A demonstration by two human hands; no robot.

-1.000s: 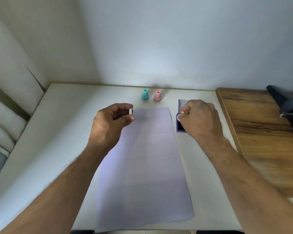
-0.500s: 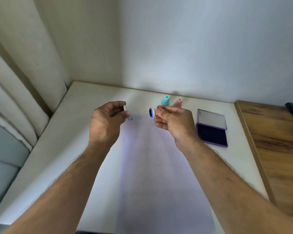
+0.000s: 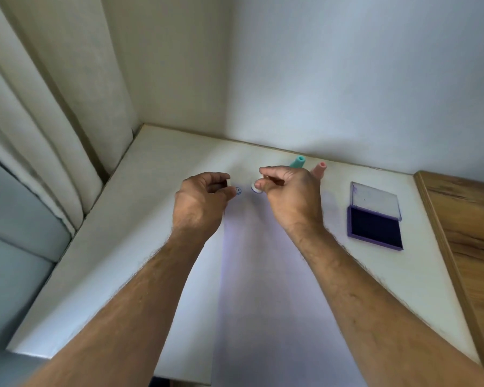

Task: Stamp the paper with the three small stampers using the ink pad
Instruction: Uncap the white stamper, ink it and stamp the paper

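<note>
White paper (image 3: 263,275) lies centred; a blue print (image 3: 237,191) at its 11 o'clock corner. Right hand (image 3: 288,196) pinches a stamper (image 3: 256,187) — left hand (image 3: 200,203) pinches its cap (image 3: 229,182). Ink pad (image 3: 375,227) open at 2 o'clock.

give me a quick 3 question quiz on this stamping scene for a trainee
1. True or false: the ink pad has its lid open.
2. Which two stampers stand unheld at the back of the table? A) teal and pink B) teal and yellow C) pink and black
3. Fill in: a blue mark shows on the paper just right of the ___ hand.

Key
1. True.
2. A.
3. Left; the left hand pinches a small white cap, while the right hand holds the white stamper.
</note>
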